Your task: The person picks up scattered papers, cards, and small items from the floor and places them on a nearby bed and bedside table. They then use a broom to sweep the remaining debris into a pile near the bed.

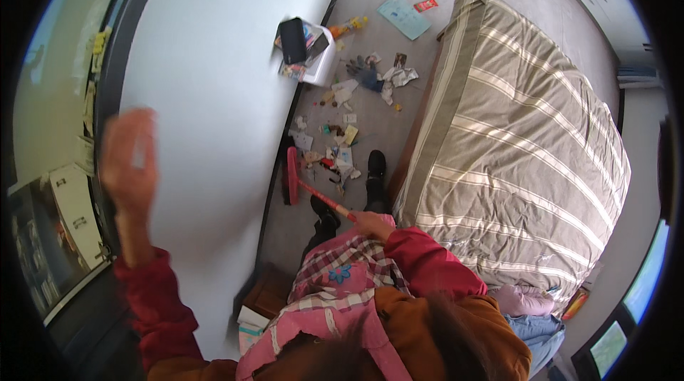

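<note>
My right hand is closed around the red and wooden handle of a broom, low in front of my apron. The pink broom head with dark bristles stands on the floor beside the white wall. My left hand is raised at the left, blurred, near the dark window frame; its fingers look curled, and whether it holds anything cannot be told. Scraps of paper and small litter lie on the floor just right of the broom head. Farther off lie a grey-blue glove, a foil wrapper and more scraps.
A bed with a striped cover fills the right side. A white holder on the wall carries a black case-like object. An orange bottle, a light-blue sheet and a red packet lie beyond. A brown wooden cabinet stands near me.
</note>
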Action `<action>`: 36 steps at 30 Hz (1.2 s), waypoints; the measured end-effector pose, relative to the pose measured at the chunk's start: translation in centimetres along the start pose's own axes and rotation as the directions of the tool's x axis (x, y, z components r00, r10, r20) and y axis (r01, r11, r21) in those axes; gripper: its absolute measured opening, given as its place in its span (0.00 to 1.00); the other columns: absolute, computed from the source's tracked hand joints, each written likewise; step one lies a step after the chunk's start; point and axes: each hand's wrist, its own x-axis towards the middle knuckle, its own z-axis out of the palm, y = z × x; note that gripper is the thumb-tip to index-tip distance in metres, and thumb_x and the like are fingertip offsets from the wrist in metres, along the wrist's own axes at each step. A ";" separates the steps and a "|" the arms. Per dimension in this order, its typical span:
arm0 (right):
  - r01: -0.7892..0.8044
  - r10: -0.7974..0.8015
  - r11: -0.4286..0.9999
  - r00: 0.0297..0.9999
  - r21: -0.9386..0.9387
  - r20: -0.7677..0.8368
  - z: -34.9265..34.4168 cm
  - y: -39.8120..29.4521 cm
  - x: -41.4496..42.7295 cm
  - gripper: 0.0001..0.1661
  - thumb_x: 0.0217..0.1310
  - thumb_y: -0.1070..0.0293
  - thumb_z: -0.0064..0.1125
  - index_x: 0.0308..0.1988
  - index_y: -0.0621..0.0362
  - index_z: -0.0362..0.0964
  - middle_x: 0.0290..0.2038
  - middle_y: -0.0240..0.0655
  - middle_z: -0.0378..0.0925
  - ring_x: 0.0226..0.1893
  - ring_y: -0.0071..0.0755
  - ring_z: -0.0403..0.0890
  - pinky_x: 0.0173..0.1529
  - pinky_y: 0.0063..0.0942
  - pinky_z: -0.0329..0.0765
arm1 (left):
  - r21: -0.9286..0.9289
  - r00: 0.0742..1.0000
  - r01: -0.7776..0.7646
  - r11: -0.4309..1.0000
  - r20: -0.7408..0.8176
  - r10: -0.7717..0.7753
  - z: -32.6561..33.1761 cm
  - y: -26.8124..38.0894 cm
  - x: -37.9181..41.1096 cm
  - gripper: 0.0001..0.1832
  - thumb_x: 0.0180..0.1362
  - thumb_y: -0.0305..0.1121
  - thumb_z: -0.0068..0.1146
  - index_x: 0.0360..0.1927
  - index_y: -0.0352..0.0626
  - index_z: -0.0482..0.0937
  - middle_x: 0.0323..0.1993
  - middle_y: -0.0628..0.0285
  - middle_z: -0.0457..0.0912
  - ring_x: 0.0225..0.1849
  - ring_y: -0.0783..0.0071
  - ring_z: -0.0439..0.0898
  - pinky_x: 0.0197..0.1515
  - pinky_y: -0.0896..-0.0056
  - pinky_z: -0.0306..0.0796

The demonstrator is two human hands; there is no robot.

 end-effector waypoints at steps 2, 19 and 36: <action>-0.022 0.029 0.988 0.999 -0.153 0.045 -0.8 -1.9 0.0 0.21 0.51 0.64 0.48 0.48 0.50 0.65 0.34 0.46 0.77 0.35 0.51 0.78 0.37 0.43 0.73 | -0.202 0.985 0.128 0.971 0.142 -0.101 1.6 3.0 -5.0 0.09 0.46 0.16 0.55 0.33 0.35 0.77 0.33 0.55 0.78 0.36 0.60 0.77 0.38 0.67 0.72; -0.030 0.072 0.886 0.995 -0.463 0.074 -11.6 -5.2 -6.8 0.24 0.57 0.64 0.43 0.56 0.43 0.56 0.28 0.49 0.75 0.30 0.56 0.76 0.34 0.49 0.71 | -0.390 0.500 0.864 0.319 0.583 -0.640 5.6 14.0 -29.7 0.07 0.50 0.22 0.54 0.34 0.37 0.76 0.28 0.54 0.76 0.28 0.59 0.77 0.31 0.68 0.70; -0.092 0.082 0.884 0.996 -0.459 -0.040 -13.4 -4.3 -4.5 0.25 0.58 0.63 0.43 0.57 0.44 0.59 0.38 0.52 0.74 0.40 0.55 0.75 0.43 0.42 0.71 | -0.349 0.322 0.930 0.113 0.628 -0.709 5.0 15.9 -36.4 0.06 0.50 0.24 0.54 0.34 0.37 0.77 0.28 0.53 0.77 0.27 0.60 0.76 0.31 0.69 0.70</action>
